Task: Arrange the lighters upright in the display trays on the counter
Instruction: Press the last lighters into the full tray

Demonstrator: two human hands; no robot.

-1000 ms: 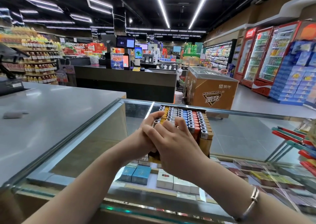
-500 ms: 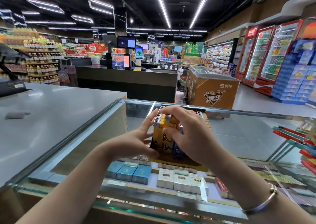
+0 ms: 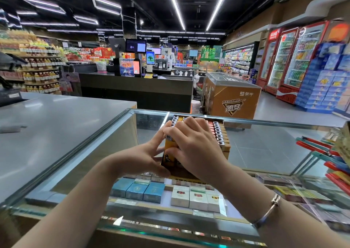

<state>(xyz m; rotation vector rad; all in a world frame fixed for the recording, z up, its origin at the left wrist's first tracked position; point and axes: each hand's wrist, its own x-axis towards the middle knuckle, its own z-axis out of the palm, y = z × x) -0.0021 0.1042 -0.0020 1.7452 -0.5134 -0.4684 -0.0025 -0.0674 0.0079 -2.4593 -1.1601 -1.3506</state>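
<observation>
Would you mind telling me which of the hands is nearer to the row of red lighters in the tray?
The right hand. It lies over the lighter tops just beside the red lighters; the left hand is at the tray's near left corner, by the yellow lighters.

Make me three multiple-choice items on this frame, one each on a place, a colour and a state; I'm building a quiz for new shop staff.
1. Where does the lighter tray stand?
A. on the glass counter
B. on the grey desk
C. on the floor

2. What colour are the lighters between the hands?
A. green
B. yellow
C. white

3. What is the right hand doing?
A. hanging idle
B. holding a phone
C. gripping lighters

Answers: 1 A, the tray sits on the glass counter above cigarette packs. 2 B, their bodies show yellow. 3 C, its fingers curl over the lighter tops while the left hand steadies their side.
</observation>
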